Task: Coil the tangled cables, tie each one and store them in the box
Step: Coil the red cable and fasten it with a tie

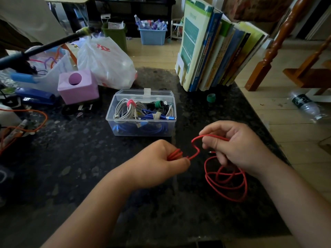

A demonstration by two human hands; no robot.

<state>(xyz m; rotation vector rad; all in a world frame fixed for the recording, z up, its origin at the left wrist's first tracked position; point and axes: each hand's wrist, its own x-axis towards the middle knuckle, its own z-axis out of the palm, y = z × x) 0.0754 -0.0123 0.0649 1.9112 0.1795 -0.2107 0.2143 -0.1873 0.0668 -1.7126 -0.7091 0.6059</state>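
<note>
A: Left hand [167,159] fisted round gathered loops of the red cable [226,178]; right hand [238,145] pinches the next stretch; slack trails on the table [89,167].

B: Keep loops even, feed slack steadily; clear box [141,113] waits just beyond, open.

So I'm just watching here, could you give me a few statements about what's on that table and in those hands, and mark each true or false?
1. Both hands hold the red cable. True: the left hand grips a bunch of it, and the right hand pinches a strand.
2. The clear box is closed. False: its lid stands open.
3. The box is empty. False: white and blue coiled cables already lie inside.
4. A green ring lies on the table near the books. True.
5. The whole red cable is coiled. False: loose loops lie under the right hand.
</note>
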